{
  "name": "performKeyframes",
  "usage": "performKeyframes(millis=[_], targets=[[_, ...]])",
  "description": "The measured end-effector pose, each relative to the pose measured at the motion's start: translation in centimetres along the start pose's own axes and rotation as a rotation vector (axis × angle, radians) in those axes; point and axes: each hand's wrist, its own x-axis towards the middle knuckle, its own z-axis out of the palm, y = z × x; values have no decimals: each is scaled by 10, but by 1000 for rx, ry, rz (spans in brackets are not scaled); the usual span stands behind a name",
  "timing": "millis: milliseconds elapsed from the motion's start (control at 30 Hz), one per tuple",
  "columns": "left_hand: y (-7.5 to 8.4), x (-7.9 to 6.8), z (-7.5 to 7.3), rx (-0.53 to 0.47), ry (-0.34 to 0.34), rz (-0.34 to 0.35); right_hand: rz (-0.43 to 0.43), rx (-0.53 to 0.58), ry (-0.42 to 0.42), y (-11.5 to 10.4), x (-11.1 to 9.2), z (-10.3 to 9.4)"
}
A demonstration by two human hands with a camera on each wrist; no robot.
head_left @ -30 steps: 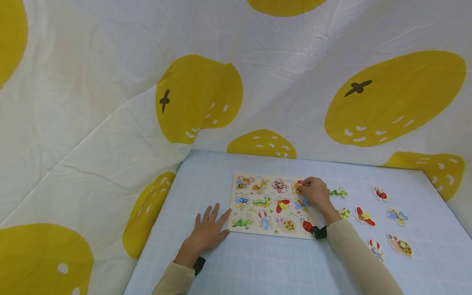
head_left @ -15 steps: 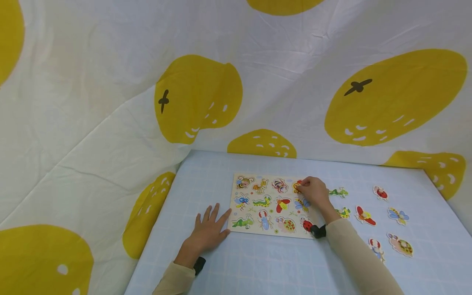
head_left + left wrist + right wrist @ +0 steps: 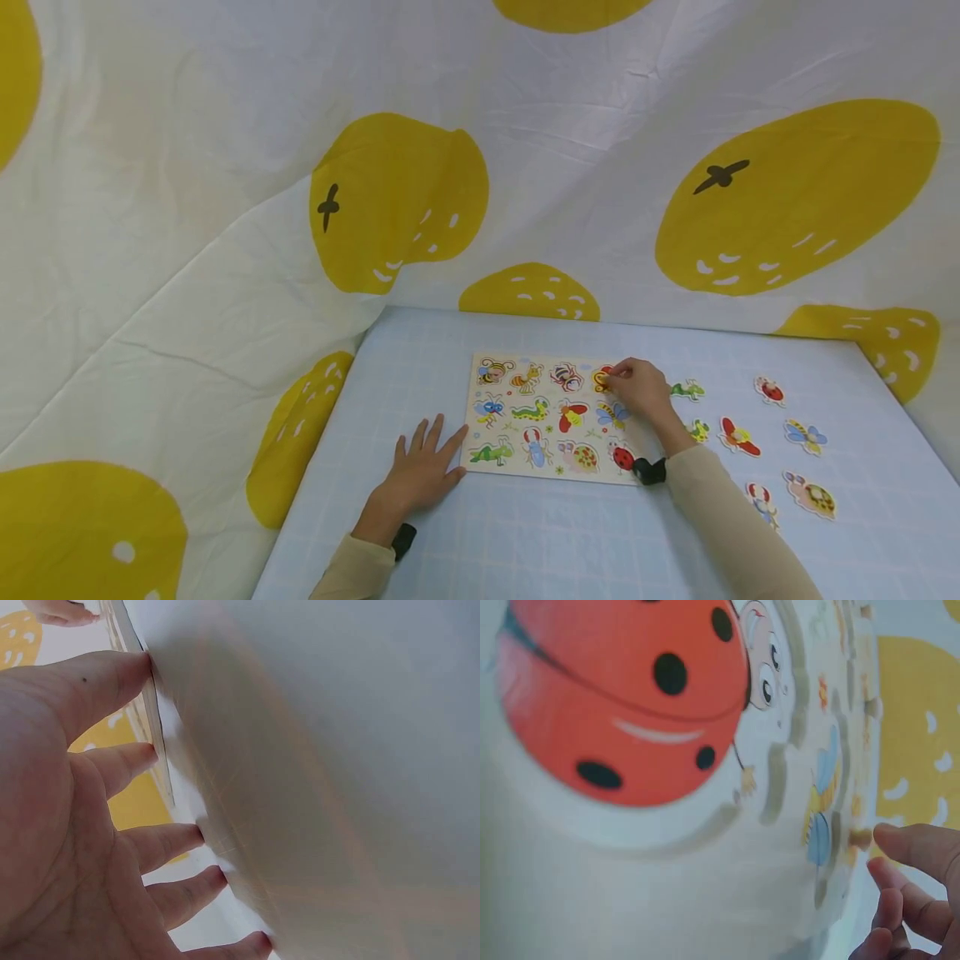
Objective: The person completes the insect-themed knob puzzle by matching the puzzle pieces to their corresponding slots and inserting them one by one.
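Observation:
A pale wooden puzzle board (image 3: 517, 468) printed with insects lies on the table. My right hand (image 3: 637, 387) is at its top right corner, thumb and forefinger pinching a red-and-yellow puzzle piece (image 3: 601, 380). In the right wrist view, those fingertips meet at its small wooden knob (image 3: 861, 838); a printed ladybug (image 3: 652, 750) fills the foreground. My left hand (image 3: 420, 475) lies flat with spread fingers at the board's left edge. The left wrist view shows its thumb and fingertips (image 3: 142, 664) along that edge and on the tablecloth. The right hand covers part of the piece.
Loose pieces lie right of the board: a grasshopper (image 3: 687, 389), a ladybug (image 3: 770, 389), a red-winged insect (image 3: 738, 437), a blue-winged bee (image 3: 806, 436), a snail (image 3: 810, 495), a stag beetle (image 3: 762, 502) and a caterpillar (image 3: 699, 430). A fruit-patterned curtain (image 3: 570, 208) hangs behind.
The head view has shifted slightly. My right hand stays at the corner, with the red-and-yellow piece showing slight movement under its fingers. My left hand has not moved.

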Motion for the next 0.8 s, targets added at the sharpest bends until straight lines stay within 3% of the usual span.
performKeyframes(millis=[333,800], targets=[[1,-1,-1,4,4,0,-19,-14,95,12,-14,-23],[2,-1,-2,1,-3,-4,-42,-21,167,27,-53,-55]])
